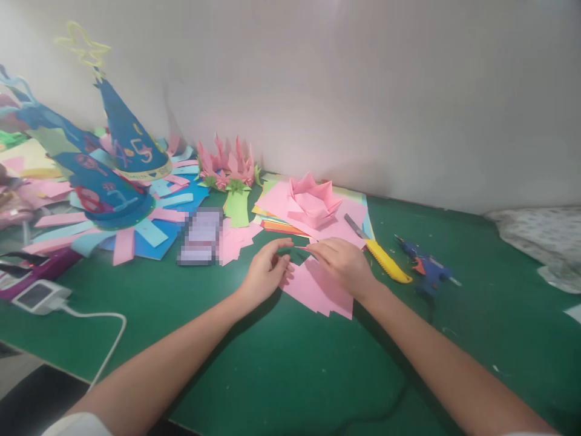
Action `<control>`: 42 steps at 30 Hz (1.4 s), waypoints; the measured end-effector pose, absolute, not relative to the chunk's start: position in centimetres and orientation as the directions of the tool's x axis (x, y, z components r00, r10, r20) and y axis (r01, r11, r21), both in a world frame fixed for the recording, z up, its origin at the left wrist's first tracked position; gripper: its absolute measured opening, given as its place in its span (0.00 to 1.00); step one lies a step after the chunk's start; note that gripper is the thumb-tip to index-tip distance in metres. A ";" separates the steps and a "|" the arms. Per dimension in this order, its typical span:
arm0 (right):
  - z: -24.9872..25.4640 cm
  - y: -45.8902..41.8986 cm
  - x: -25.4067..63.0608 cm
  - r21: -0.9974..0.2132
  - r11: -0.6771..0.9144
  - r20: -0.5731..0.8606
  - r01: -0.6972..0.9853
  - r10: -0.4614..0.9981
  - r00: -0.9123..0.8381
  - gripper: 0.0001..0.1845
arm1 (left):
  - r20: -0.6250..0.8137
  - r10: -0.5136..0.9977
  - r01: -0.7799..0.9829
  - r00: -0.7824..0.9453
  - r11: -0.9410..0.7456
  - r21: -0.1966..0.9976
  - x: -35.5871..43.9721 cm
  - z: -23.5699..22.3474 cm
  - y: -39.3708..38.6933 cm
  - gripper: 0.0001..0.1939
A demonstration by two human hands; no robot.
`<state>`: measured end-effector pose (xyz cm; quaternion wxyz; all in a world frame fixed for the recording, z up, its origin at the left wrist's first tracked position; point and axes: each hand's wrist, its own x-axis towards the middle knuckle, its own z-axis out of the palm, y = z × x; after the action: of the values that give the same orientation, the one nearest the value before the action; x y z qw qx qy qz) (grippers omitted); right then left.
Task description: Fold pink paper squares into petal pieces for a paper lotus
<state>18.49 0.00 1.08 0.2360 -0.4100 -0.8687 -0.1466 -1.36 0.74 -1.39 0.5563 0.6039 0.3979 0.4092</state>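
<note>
1. Right hand pinches pink paper; left hand curls at its other end, grip unclear.
2. The pink paper shows as a thin edge, above fanned pink sheets on the green bench.

Left hand, right hand — pink paper piece between; pink sheets, near; pink flower, far; yellow cutter, blue glue gun — right; cone hats, left.

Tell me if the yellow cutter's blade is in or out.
Out: a grey blade extends from the yellow handle, its tip over the stacked paper.
</note>
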 end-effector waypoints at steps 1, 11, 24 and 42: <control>0.9 0.4 18.3 0.076 0.607 0.496 0.791 0.666 -0.558 0.11 | 0.128 0.933 0.014 0.336 -0.141 0.990 -1.4 -1.5 0.8 0.12; 0.0 1.9 16.6 0.120 0.489 0.191 0.864 0.843 -0.503 0.12 | 0.366 0.873 0.203 0.322 -0.441 0.874 -1.6 -1.8 1.4 0.11; 1.2 1.6 16.4 0.052 0.397 0.150 0.916 0.904 -0.400 0.09 | 0.345 0.866 0.234 0.361 -0.442 0.866 -1.7 -1.3 1.2 0.11; -0.7 -1.0 17.7 0.004 0.427 0.230 0.904 0.880 -0.417 0.20 | 0.276 0.405 0.217 0.871 -0.824 0.524 -1.6 -0.9 0.1 0.14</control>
<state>17.67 -0.95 -0.69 0.0965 -0.5314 -0.8392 -0.0638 -1.63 0.08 -0.91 0.2458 0.9356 0.1665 0.1912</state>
